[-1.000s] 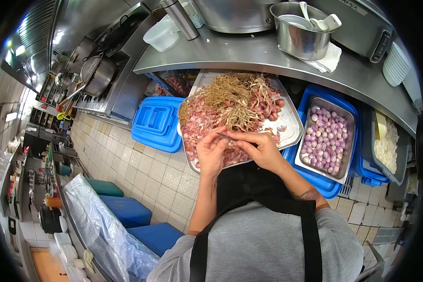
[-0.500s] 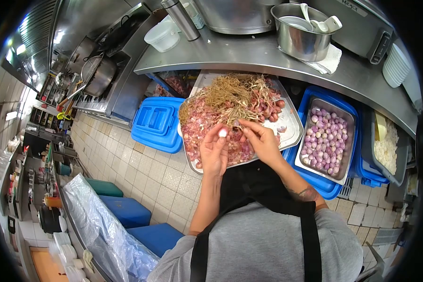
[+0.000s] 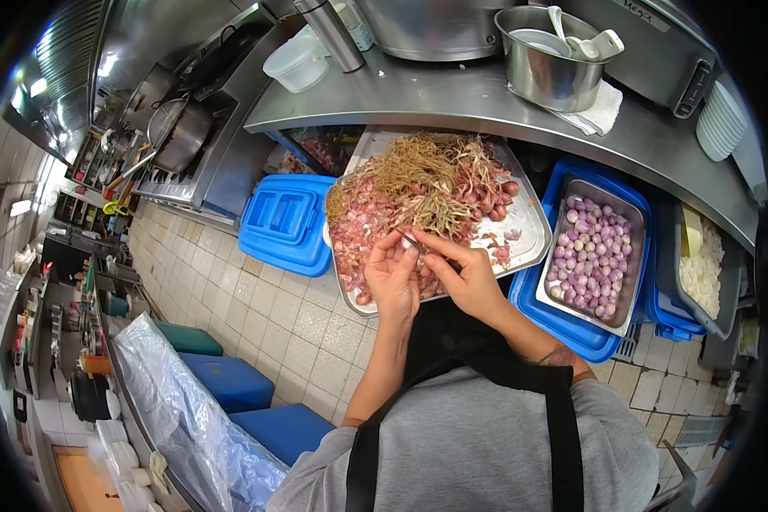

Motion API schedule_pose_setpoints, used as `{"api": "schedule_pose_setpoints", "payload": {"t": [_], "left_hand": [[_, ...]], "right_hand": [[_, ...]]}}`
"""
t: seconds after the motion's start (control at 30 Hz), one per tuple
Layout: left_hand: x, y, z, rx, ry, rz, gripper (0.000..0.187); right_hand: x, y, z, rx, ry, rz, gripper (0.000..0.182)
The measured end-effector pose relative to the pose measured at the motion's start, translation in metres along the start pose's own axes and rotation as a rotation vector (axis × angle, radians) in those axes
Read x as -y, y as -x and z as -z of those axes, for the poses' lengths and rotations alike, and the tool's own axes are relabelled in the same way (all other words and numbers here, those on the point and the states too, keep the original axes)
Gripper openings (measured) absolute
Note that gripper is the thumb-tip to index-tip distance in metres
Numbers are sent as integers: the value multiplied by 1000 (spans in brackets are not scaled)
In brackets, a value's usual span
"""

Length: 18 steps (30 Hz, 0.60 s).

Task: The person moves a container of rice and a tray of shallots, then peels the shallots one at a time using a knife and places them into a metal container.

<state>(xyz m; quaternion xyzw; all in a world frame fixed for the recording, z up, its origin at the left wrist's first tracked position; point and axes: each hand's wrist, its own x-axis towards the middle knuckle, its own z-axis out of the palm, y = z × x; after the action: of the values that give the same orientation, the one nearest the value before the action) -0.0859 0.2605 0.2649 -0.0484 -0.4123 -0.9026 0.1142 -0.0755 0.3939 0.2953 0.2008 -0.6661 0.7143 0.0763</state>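
Over the big metal tray [image 3: 529, 224], both hands are back together: half a second ago the left hand [image 3: 392, 277] showed a peeled shallot, now its fingers close around it while the right hand [image 3: 461, 273] grips a small knife [image 3: 411, 241] against it.

Both hands up front, fingertips meeting, forearms converging.
Left hand [image 3: 392, 277] palm up-ish, fingers curled, thumb and index pinched near the top. Right hand [image 3: 468, 275] just beside it, touching at the fingertips, fingers bent in a tight grip (what's between them is too small to tell). Both forearms bare, elbows bent; tattoo on right forearm.
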Motion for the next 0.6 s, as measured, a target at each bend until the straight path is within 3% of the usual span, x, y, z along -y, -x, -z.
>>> {"api": "schedule_pose_setpoints", "payload": {"t": [0.13, 0.27, 0.47, 0.6], "left_hand": [[-1, 2, 0, 86, 10, 7, 32], [-3, 4, -6, 51, -8, -1, 34], [-2, 1, 1, 16, 12, 10, 35], [-4, 3, -1, 77, 32, 20, 35]], "right_hand": [[-13, -3, 4, 28, -28, 12, 33], [-12, -9, 16, 120, -480, -337, 32], [1, -3, 10, 125, -356, -271, 35], [-3, -1, 3, 53, -139, -72, 34]]}}
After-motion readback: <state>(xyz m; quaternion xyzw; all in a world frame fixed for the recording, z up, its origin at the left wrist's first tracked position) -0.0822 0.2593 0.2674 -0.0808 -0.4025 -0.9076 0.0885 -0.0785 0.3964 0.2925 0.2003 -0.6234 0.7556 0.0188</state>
